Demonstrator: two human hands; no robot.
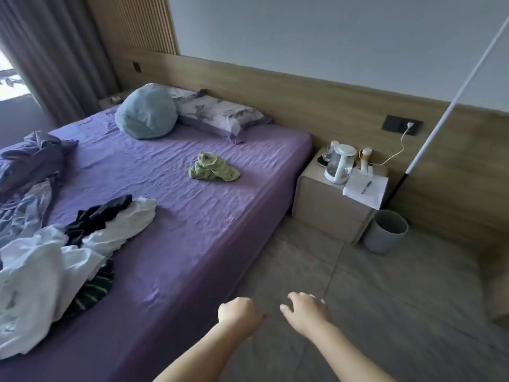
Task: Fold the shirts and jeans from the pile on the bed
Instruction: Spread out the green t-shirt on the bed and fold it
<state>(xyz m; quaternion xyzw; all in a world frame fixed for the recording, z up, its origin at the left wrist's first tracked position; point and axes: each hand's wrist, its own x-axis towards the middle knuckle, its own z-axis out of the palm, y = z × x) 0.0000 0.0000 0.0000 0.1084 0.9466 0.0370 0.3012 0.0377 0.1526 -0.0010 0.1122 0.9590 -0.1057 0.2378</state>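
1. The left hand (239, 312) hangs over the floor just off the near side edge of the bed (192, 244), its fingers curled under with nothing in them.
2. The right hand (304, 310) is beside it, a little further from the bed, fingers loosely spread and relaxed, holding nothing. Both hands are apart from any clothing.
3. The pile of clothes (55, 263) lies at the left, near end of the bed: white garments tangled with a dark striped garment (96, 216), with bluish fabric just behind them.
4. A crumpled green garment (213, 170) lies alone near the middle of the purple sheet, well apart from the pile and closer to the head of the bed.
5. At the head end sit a pale blue pillow (146, 115) and a floral pillow (220, 114), touching each other.
6. A bunched purple blanket (33, 155) rests along the far left edge of the bed.
7. Beside the bed's head corner stands a nightstand (330, 210) carrying a white kettle (337, 165) and papers with a pen (366, 187); a grey bin (385, 230) stands on the floor just beside it.
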